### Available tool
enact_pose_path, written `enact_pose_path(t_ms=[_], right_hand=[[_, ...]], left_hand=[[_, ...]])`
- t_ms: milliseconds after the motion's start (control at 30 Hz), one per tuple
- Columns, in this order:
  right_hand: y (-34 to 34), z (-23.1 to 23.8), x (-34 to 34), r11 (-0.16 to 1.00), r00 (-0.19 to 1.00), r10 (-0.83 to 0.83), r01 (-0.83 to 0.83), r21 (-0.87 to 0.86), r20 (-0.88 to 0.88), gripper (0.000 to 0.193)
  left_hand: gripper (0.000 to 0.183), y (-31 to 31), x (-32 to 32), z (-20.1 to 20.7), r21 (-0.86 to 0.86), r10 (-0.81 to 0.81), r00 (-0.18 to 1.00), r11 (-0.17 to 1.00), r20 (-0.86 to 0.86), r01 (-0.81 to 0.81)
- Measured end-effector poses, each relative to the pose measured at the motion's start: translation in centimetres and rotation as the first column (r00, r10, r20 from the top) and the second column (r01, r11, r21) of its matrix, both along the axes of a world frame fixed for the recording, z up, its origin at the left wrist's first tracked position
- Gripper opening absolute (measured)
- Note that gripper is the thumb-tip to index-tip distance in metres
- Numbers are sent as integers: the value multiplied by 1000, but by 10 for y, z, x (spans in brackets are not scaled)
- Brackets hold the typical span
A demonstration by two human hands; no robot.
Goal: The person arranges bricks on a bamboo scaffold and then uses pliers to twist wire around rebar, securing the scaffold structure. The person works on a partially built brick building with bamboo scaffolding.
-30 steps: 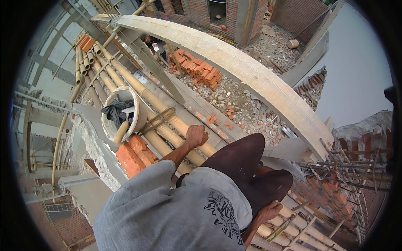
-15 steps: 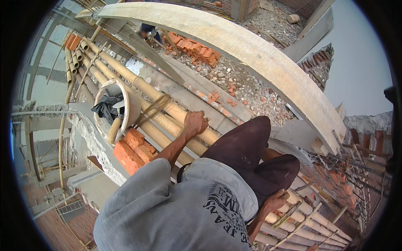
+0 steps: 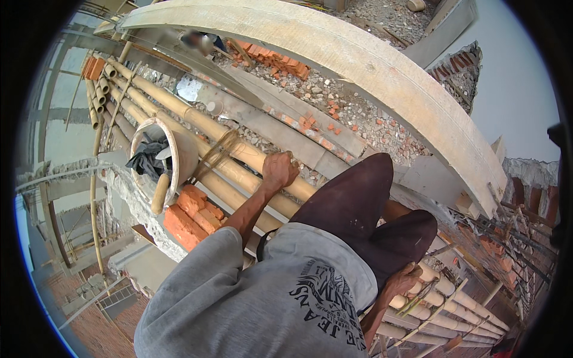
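Observation:
My left hand (image 3: 280, 171) is closed over a bamboo pole (image 3: 248, 156), knuckles up. Beside my thigh, my right hand (image 3: 403, 279) curls at the edge of more bamboo poles (image 3: 444, 286); its fingers show only in part. I sit on the poles with my legs bent across them. A white bucket (image 3: 186, 156) stands on the poles to the left, with crumpled dark plastic (image 3: 148, 158) inside and a wooden handle (image 3: 160, 194) over its rim. Several orange bricks (image 3: 185, 225) lie between the bucket and my left arm.
A long pale curved beam (image 3: 358, 65) arches across in front. Below lie rubble (image 3: 316, 98) and a brick pile (image 3: 268, 59), with a person (image 3: 203, 43) near it. Cord (image 3: 224, 146) ties the poles. Broken concrete edges (image 3: 125, 203) border the left, and rods (image 3: 507, 232) stick out at right.
My view has shifted slightly, so the bucket and beam sit a little differently in it. My hands keep their places on the poles. The person below has bent or moved leftward.

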State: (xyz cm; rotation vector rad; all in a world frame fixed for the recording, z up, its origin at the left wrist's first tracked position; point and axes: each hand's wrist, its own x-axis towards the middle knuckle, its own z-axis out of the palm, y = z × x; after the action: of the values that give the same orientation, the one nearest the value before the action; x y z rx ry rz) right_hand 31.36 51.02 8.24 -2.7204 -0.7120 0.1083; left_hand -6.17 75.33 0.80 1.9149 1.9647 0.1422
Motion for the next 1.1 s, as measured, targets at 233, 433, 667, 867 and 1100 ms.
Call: enact_pose_path(t_ms=[233,433,667,867,1100], right_hand=[[1,3,-3,999,999,-15,17,52,-33,26],[2,2,-3,998,998,-22,25,51,-50,23],[4,4,-4,998,999,-9,12,64,-53,22],[5,5,-6,998,1000,10,-9,58,-18,22],[2,1,-3,999,1000,15,-15,31,1,22]], left_hand=[[33,5,2,2,-98,16,997,995,-75,-23],[36,3,2,0,-69,27,997,997,-71,-32],[39,-2,-2,-11,13,14,997,1000,-76,-13],[36,0,0,-7,-55,3,994,998,-110,-10],[34,4,3,6,-118,8,995,993,-102,-20]])
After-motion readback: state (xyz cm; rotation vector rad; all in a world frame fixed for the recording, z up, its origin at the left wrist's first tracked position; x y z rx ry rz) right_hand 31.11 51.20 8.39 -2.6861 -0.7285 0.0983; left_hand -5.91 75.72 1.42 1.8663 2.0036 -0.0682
